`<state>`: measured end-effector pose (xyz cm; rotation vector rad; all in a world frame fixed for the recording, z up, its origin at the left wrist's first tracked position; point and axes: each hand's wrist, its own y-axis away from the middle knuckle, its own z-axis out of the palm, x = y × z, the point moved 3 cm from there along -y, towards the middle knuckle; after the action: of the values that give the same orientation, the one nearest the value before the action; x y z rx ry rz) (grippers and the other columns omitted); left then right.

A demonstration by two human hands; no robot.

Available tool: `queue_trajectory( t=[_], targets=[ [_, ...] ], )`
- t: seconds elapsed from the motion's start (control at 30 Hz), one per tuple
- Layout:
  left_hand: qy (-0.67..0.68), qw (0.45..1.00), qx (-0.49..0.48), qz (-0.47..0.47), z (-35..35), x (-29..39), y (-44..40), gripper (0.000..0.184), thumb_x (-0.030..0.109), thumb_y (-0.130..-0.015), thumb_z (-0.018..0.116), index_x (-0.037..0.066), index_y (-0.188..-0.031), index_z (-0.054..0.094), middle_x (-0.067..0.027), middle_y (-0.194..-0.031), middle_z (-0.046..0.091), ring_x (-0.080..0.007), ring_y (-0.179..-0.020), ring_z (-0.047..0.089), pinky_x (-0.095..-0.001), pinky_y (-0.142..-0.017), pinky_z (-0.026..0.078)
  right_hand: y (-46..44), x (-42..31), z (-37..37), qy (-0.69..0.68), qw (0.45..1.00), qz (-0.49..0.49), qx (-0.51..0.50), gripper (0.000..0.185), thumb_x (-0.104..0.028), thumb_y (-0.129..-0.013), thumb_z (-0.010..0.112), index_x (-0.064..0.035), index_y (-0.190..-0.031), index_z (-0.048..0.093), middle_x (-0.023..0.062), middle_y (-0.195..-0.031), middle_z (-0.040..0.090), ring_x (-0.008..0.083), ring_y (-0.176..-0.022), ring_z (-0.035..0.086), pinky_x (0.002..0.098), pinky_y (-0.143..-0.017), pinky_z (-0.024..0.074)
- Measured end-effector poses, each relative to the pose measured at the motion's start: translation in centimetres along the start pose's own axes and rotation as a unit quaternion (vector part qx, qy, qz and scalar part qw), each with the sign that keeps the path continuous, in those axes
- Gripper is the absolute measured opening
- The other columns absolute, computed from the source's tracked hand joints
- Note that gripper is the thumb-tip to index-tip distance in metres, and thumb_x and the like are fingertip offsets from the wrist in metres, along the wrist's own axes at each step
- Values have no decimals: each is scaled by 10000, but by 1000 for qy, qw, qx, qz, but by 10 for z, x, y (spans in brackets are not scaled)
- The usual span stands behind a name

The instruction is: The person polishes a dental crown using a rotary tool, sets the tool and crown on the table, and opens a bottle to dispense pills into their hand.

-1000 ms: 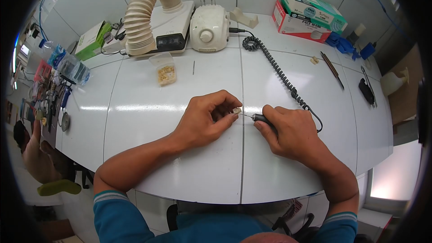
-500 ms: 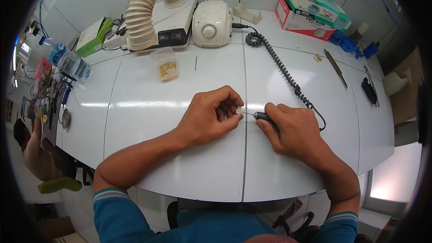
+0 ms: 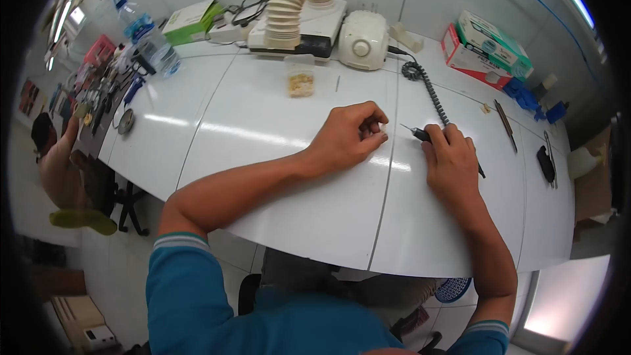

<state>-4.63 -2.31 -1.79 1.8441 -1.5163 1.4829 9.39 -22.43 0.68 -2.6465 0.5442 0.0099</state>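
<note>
Between thumb and fingertips, my left hand (image 3: 348,137) pinches a small pale piece (image 3: 382,129), mostly covered by the fingers. My right hand (image 3: 453,158) is wrapped round a dark rotary handpiece (image 3: 420,134), whose thin metal tip points left at the pale piece with a gap between them. A coiled black cable (image 3: 430,92) runs from the handpiece area to a cream control unit (image 3: 363,41) at the back. Behind my left hand stands a clear open box (image 3: 300,84) of small yellowish pieces.
A ribbed suction hose (image 3: 285,16) rises at the back, with a green-white box (image 3: 192,22) and a bottle (image 3: 156,51) to its left. Mask boxes (image 3: 483,49) and a brown-handled tool (image 3: 505,125) are at the right. Another person (image 3: 62,164) sits at far left.
The view has tilted and turned, shifting the table items rightward. The handpiece tip has moved away from the pale piece, leaving a gap. Both hands keep their hold.
</note>
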Motion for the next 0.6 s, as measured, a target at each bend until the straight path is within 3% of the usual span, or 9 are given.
queue_trajectory(
  t=[0.07, 0.17, 0.47, 0.6],
  targets=[
    [-46, 999, 12, 17, -4, 0, -2, 207, 118, -962, 822, 36, -1142, 759, -77, -934, 718, -181, -799, 677, -334, -748, 572, -1, 4, 6, -11, 1000, -5, 15, 252, -118, -995, 766, -112, -1237, 696, 105, -1043, 613, 298, -1014, 622, 448, -887, 445],
    [-143, 989, 10, 35, -2, -7, -5, 212, 182, -976, 802, 50, -1140, 775, -131, -1047, 705, -306, -983, 732, -441, -923, 588, -2, 10, 15, 2, 999, -4, 32, 288, -105, -987, 781, -124, -1265, 706, 96, -1060, 616, 288, -1045, 617, 439, -910, 434],
    [-185, 981, 39, 36, 0, -8, 3, 375, 224, -985, 815, 46, -1310, 755, -156, -1161, 684, -334, -1048, 738, -455, -974, 596, 3, 13, 20, -7, 999, -7, 51, 315, -98, -997, 760, -126, -1308, 724, 108, -1116, 641, 303, -1087, 628, 460, -938, 461],
    [-154, 979, 60, 123, -4, 4, 11, 403, 220, -995, 824, 44, -1345, 728, -153, -1176, 671, -323, -1025, 740, -456, -943, 602, 8, -3, 9, 41, 993, -38, 107, 438, -78, -973, 767, -118, -1406, 714, 155, -1245, 655, 338, -1192, 640, 480, -1038, 487]
  ],
)
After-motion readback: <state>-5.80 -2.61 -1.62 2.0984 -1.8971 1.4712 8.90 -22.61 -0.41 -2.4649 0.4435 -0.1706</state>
